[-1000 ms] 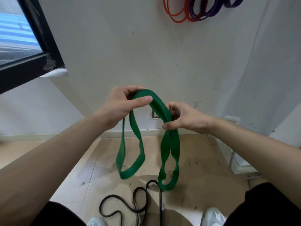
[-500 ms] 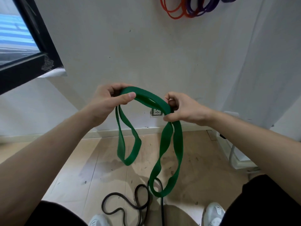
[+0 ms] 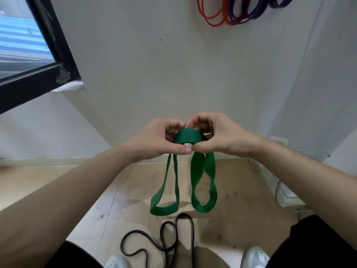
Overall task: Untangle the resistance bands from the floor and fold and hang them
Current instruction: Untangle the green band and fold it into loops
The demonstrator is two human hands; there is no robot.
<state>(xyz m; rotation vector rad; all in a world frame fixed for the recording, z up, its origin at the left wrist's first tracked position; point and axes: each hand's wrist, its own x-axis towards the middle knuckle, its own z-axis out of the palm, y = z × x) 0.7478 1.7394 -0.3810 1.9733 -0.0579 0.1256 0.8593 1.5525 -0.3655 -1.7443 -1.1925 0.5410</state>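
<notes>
A wide green resistance band (image 3: pixel 202 176) hangs folded in front of me, its top arched between my two hands and two loops dangling to about the same height above the floor. My left hand (image 3: pixel 154 140) pinches the left side of the fold. My right hand (image 3: pixel 218 136) pinches the right side, thumbs nearly touching. A thin black band (image 3: pixel 164 240) lies coiled on the floor between my feet. Orange bands (image 3: pixel 212 20) and purple bands (image 3: pixel 249 14) hang high on the wall.
A white wall stands close ahead, with a dark window frame (image 3: pixel 58 55) at the upper left. A white unit (image 3: pixel 287 194) stands on the floor at the right. My white shoes (image 3: pixel 255 256) show at the bottom edge on the wooden floor.
My hands have come together, closing the gap between them. The two green loops, uneven before, now hang at nearly equal length.
</notes>
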